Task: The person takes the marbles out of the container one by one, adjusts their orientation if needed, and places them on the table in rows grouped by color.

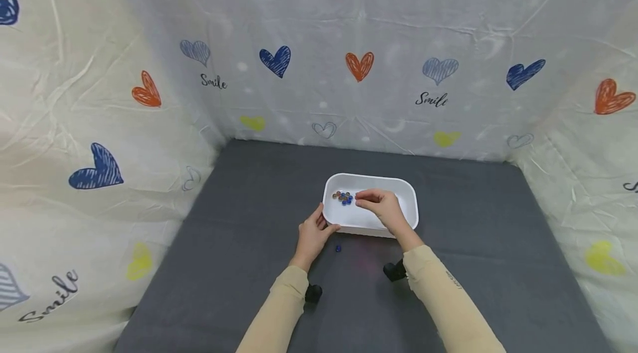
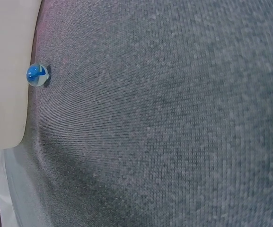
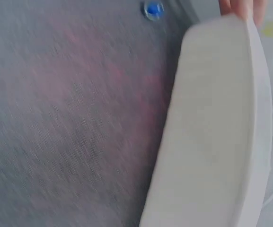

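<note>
A white rectangular tray (image 1: 384,219) holds a cluster of blue and brownish glass marbles (image 1: 344,198) toward its left end. My left hand (image 1: 312,235) grips the tray's near left corner, thumb along the front and fingers at the side. Inside the tray, my right hand (image 1: 381,206) reaches over the front rim, its thumb and index finger close together beside the cluster. I cannot tell if a marble is between those fingertips. One blue marble (image 1: 338,249) lies outside on the cloth; both wrist views show this clear marble (image 2: 37,74) with a blue swirl near the tray's wall (image 3: 207,118).
Dark grey cloth (image 1: 249,203) covers the table. A pale curtain (image 1: 319,26) printed with hearts and "Smile" hangs at the back and both sides. Black wrist devices (image 1: 395,270) sit under the forearms, just in front of the beige sleeves.
</note>
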A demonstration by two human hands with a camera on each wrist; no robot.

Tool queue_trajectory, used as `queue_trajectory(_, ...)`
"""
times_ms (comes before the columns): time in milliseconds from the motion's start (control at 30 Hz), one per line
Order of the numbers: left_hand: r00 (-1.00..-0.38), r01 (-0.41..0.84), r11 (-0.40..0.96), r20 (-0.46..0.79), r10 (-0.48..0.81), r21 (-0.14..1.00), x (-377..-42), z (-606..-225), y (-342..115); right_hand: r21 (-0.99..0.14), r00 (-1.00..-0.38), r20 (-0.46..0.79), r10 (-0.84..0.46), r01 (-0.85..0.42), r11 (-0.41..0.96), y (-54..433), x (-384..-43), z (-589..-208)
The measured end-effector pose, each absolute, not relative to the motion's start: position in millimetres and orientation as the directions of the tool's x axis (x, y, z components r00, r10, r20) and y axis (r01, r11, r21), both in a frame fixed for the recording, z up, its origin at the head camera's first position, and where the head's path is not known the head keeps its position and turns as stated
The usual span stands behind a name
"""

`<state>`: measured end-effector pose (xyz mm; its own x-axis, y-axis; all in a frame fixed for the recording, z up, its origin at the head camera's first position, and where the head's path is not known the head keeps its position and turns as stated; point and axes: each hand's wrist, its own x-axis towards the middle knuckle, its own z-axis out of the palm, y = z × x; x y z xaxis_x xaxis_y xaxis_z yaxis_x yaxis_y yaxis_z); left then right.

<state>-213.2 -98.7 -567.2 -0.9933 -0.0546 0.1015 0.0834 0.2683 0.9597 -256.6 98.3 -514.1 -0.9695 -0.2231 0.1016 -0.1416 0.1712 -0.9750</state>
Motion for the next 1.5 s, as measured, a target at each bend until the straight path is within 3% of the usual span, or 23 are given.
queue_trajectory(533,-0.996,0.064,0.256,0.079,-0.049,0.965,-211,-568,-100,-0.954,-0.995,0.028,-0.093,-0.054,0.294,97,-290,-524)
queue_trajectory(933,-0.995,0.086,0.262,0.098,-0.033,0.961,-212,-568,-102,-0.892,-1.000,-0.008,0.002,0.008,0.451,71,-296,-537)
queue_trajectory(1500,-0.995,0.093,0.272,0.103,-0.021,0.958,-208,-565,-103,-0.836,-1.000,-0.014,-0.018,0.001,0.549,56,-298,-556)
